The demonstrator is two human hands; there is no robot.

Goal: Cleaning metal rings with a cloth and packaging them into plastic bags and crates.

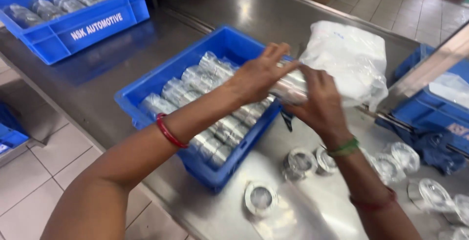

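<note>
At the tabletop's [273,13] far left corner sits a blue crate [73,25] of wrapped parts. Near the front edge, a second blue crate [146,86] holds rows of wrapped metal rings. Over its right end, the left hand [256,76] and right hand [317,103] both clasp a wrapped roll of rings [290,86]. Loose wrapped rings [300,162] lie further right.

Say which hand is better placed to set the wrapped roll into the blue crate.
Left. The left hand lies over the blue crate, gripping the wrapped roll; the right hand holds its far end beyond the rim.
</note>
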